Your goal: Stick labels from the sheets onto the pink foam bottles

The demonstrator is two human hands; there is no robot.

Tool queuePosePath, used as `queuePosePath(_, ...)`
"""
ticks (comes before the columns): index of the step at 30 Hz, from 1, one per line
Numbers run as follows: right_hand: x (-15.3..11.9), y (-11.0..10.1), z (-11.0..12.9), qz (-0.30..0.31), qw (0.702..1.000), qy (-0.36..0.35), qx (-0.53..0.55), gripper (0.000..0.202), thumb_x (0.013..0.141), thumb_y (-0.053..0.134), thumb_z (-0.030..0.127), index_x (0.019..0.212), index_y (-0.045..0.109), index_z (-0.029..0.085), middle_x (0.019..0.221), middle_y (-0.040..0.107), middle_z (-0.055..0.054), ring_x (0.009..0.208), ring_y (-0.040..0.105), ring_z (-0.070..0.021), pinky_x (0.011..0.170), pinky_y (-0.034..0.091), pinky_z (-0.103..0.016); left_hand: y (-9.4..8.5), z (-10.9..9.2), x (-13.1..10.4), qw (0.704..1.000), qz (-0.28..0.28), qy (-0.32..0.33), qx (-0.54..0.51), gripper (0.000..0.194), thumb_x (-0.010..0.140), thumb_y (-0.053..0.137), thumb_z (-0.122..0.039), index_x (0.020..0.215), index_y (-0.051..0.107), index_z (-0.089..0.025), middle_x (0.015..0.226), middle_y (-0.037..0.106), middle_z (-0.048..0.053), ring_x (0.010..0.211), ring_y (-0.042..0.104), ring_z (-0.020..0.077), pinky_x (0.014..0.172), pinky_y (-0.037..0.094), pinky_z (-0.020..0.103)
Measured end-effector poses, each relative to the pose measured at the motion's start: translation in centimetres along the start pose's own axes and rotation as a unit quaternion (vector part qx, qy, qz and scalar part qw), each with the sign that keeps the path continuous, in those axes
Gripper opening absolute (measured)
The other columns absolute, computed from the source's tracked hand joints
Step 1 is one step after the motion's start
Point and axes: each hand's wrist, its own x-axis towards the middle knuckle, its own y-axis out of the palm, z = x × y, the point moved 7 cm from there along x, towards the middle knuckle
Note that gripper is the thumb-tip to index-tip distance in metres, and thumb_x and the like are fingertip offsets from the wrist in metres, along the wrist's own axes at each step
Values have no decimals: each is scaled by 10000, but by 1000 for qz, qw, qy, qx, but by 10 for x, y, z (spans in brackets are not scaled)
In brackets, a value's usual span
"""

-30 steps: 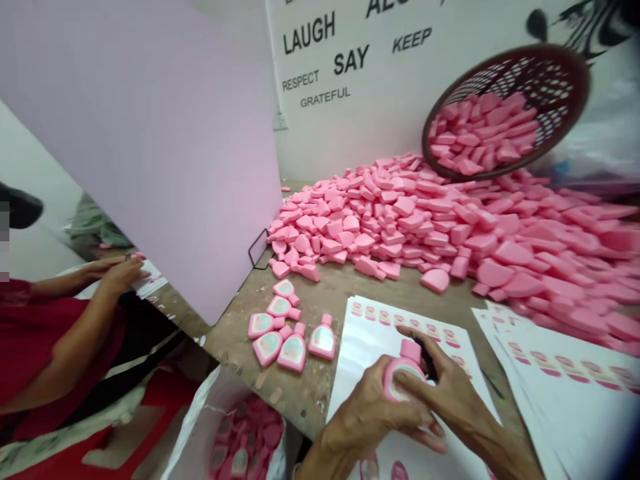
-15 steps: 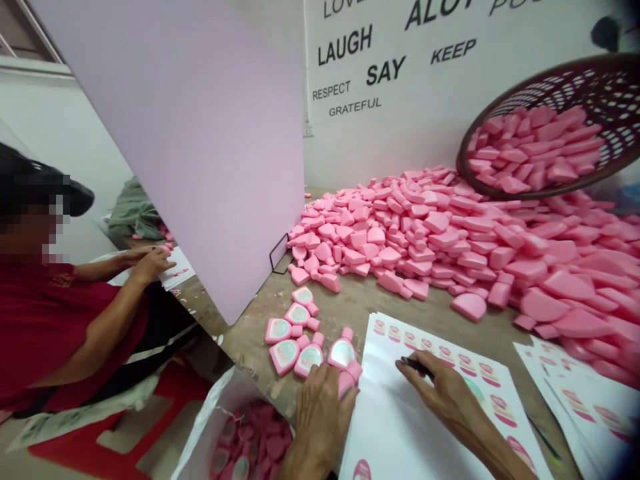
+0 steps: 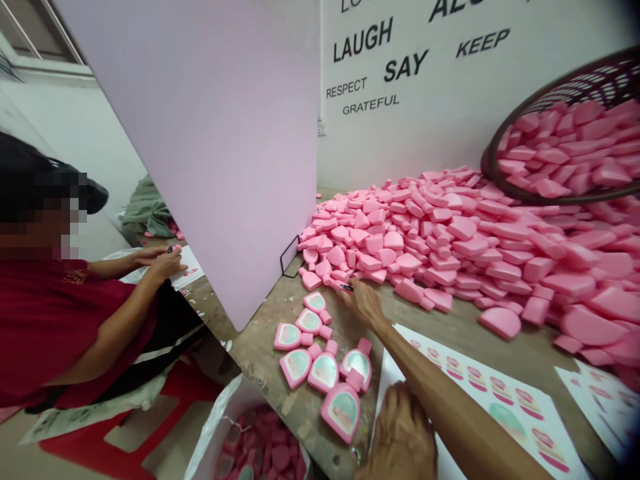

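My right hand (image 3: 364, 301) reaches to the front edge of a heap of pink bottle-shaped pieces (image 3: 430, 227), its fingers closed around a slim black pen-like tool (image 3: 346, 287). Whether those fingers also grip a pink piece is unclear. Lower down, my left hand (image 3: 404, 430) lies on a white sticker sheet (image 3: 510, 383), partly behind my right forearm. Left of it sits a pink bottle-shaped piece (image 3: 342, 408) bearing a pale green oval label. Several similar labelled pieces (image 3: 296, 365) are grouped just beyond it on the table.
A brown basket (image 3: 493, 157) tips more pink pieces onto the heap. A pale upright panel (image 3: 215, 147) divides the table. Below the table edge stands a white bag (image 3: 213, 427) of pieces. More sticker sheets (image 3: 590, 400) lie right. A person in a red shirt (image 3: 45, 320) works at left.
My right hand has moved from the sticker sheet to the heap with the black tool. My left hand has left the nearest pink piece and moved right onto the sheet. The view has shifted left.
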Motion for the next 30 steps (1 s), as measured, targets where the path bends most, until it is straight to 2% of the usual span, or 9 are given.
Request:
queuePosePath(4,-4,-10,-6,3,1000,10,19,193,794,548,338,864,589,163,841,661,-113,815,593,-233,670,374,-292,5,31,20,995,39,-91,5,478,842,435,-136,1312,454,-51,1336,489,235,1249,450,357,984,439,482)
queuePosePath(9,-65,-68,-59,25,990,79,116,351,824,454,516,748,529,181,609,499,1,559,452,-132,527,336,-258,-28,47,43,980,39,-140,-134,419,880,407,-163,1281,490,-74,1346,488,217,1296,416,313,1054,366,469)
queuePosePath(12,-134,-81,-85,69,917,192,342,418,799,477,594,656,412,206,538,345,57,476,312,-85,462,293,-240,-42,35,46,926,11,-187,-328,446,909,441,-335,1295,467,-114,1304,537,186,1224,500,265,1020,409,409)
queuePosePath(14,-181,-77,-85,103,850,247,453,447,777,529,597,621,365,212,532,317,67,469,287,-73,455,282,-233,-39,18,41,864,42,-222,-451,465,898,461,-429,1260,500,-140,1216,607,157,1123,577,242,954,460,368)
queuePosePath(15,-201,-75,-82,118,845,251,458,438,782,528,593,629,392,207,532,340,62,468,310,-77,457,292,-233,-35,9,37,834,62,-236,-495,455,890,470,-454,1216,535,-143,1161,640,146,1072,605,236,926,476,354)
queuePosePath(18,-242,-81,-81,93,916,205,332,389,770,538,585,809,561,199,623,532,2,565,504,-146,535,403,-271,-25,-1,19,781,80,-294,-546,437,865,503,-483,1098,585,-123,1007,688,134,938,660,233,855,510,339)
queuePosePath(21,-270,-110,-106,-39,976,186,106,542,706,570,607,1089,579,223,866,660,-81,793,624,-262,698,484,-377,-20,11,0,767,71,-364,-523,462,824,552,-505,1096,551,-131,898,690,103,774,678,212,732,549,330)
queuePosePath(24,-298,-136,-141,-103,971,213,-47,615,731,513,627,1184,536,212,999,662,-137,886,632,-314,730,494,-439,-18,13,-12,761,100,-372,-522,438,782,612,-492,1037,532,-145,912,670,86,685,652,177,641,566,318)
queuePosePath(30,-334,-152,-176,-81,949,261,-158,464,774,496,592,1044,592,227,902,670,-107,821,633,-295,683,482,-423,-11,-19,-19,734,202,-343,-551,398,740,678,-441,956,554,-130,877,640,75,681,630,148,666,580,313)
